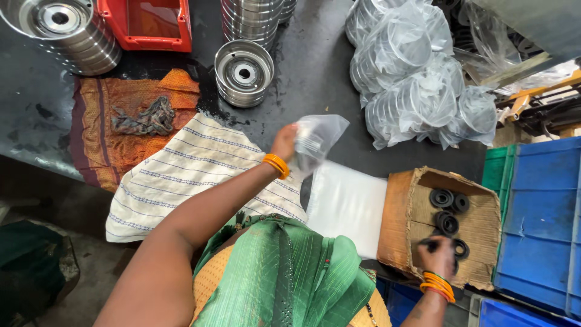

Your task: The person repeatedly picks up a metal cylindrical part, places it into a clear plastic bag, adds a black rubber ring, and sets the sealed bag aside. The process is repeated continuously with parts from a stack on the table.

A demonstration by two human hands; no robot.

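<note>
My left hand (285, 141) holds a clear plastic bag (318, 139) up above the dark table, over the edge of a striped white cloth (193, 175). My right hand (439, 257) reaches into a cardboard box (399, 212) at the lower right and is closed on a black rubber ring (431, 245); the hand is blurred. More black rings (449, 212) lie inside the box. Both wrists wear orange bangles. A stack of flat clear bags (348, 203) lies between the cloth and the box.
A single metal pulley-like wheel (244, 72) stands on the table, with stacks of them behind it (251, 18) and at the far left (60, 30). A red bin (148, 24), an orange cloth (127, 121), bagged wheels (417, 79) and blue crates (538, 224) surround the work area.
</note>
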